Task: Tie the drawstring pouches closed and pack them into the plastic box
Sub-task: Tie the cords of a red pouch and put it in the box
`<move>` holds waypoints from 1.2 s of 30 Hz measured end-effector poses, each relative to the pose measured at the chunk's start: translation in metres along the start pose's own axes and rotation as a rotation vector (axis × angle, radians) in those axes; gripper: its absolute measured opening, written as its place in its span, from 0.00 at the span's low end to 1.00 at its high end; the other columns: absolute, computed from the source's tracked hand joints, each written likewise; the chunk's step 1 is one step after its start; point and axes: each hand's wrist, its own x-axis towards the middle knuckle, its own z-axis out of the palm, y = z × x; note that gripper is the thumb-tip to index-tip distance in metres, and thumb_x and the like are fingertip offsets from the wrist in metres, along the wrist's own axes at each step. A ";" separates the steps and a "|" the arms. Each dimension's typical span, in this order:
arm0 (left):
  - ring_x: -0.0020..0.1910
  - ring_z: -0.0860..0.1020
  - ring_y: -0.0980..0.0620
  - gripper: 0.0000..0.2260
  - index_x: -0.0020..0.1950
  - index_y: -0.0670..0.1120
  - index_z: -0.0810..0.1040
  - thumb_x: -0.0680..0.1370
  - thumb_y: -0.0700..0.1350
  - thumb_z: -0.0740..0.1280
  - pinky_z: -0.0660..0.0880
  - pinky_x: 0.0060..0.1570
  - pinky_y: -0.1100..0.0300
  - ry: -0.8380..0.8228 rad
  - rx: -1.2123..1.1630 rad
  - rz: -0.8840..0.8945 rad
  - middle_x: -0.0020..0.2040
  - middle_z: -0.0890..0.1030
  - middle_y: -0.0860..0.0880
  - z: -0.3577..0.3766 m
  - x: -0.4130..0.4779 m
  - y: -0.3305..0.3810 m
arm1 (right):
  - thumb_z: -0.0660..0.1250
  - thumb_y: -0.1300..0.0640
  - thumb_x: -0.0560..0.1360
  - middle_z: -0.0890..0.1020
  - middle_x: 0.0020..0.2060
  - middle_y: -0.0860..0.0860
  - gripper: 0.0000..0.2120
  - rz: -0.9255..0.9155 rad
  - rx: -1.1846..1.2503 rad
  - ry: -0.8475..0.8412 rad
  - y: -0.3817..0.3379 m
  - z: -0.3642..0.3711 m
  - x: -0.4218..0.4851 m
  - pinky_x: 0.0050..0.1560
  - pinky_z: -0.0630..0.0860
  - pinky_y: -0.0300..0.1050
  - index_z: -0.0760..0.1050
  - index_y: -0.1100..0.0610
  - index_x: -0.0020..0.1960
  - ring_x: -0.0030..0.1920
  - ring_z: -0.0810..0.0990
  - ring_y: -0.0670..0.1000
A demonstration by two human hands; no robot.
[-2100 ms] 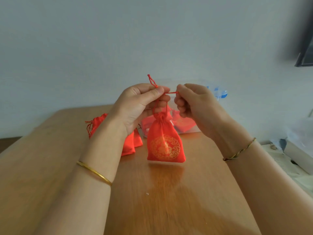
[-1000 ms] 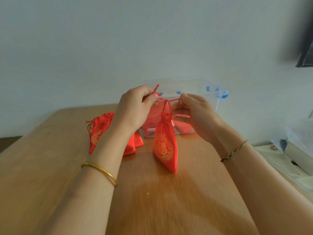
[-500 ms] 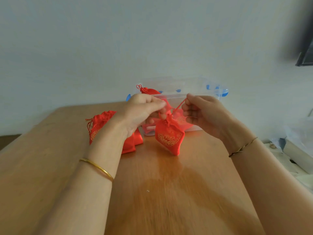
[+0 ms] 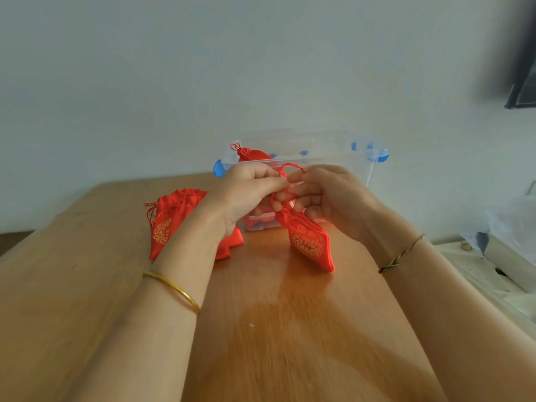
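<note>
**Knotting a red pouch's cord above the table**

Pinching the red drawstring (image 4: 290, 181) from both sides, the left hand (image 4: 246, 192) and the right hand (image 4: 333, 195) are meeting fingertip to fingertip, with a loop of cord arching over them. The held pouch (image 4: 309, 243) is hanging tilted below the fingers, its neck gathered, its lower corner touching or just above the wooden table (image 4: 275, 329); I cannot tell which. Behind the hands, the clear plastic box (image 4: 333, 158) is sitting open with a packed pouch (image 4: 249, 153) poking above its rim. More pouches (image 4: 168, 219) are lying on the table behind the left wrist.
</note>
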 end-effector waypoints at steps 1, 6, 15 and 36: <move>0.26 0.76 0.58 0.06 0.40 0.46 0.75 0.76 0.41 0.65 0.66 0.26 0.64 0.013 -0.009 0.000 0.26 0.79 0.53 0.000 0.000 0.000 | 0.57 0.66 0.76 0.78 0.36 0.59 0.06 -0.023 -0.032 0.014 -0.001 0.001 0.000 0.27 0.67 0.39 0.72 0.60 0.44 0.27 0.75 0.49; 0.24 0.78 0.57 0.06 0.40 0.46 0.74 0.77 0.40 0.65 0.65 0.24 0.65 0.119 -0.069 -0.006 0.30 0.79 0.49 -0.001 0.002 -0.004 | 0.70 0.65 0.69 0.77 0.31 0.57 0.13 -0.226 -0.240 0.116 0.006 0.002 0.002 0.33 0.67 0.48 0.65 0.56 0.39 0.32 0.72 0.54; 0.22 0.77 0.57 0.09 0.35 0.43 0.74 0.76 0.36 0.66 0.71 0.20 0.67 0.169 -0.099 0.032 0.21 0.77 0.51 -0.001 0.002 -0.005 | 0.74 0.61 0.67 0.71 0.29 0.41 0.05 -0.548 -0.741 0.124 0.007 0.009 0.001 0.31 0.64 0.29 0.80 0.58 0.42 0.29 0.70 0.37; 0.37 0.71 0.57 0.05 0.35 0.52 0.80 0.67 0.44 0.74 0.66 0.39 0.66 0.295 0.638 0.297 0.48 0.74 0.49 0.007 -0.001 0.008 | 0.65 0.65 0.74 0.68 0.27 0.53 0.10 0.074 0.121 0.074 0.007 0.005 0.002 0.23 0.59 0.36 0.72 0.61 0.34 0.27 0.63 0.46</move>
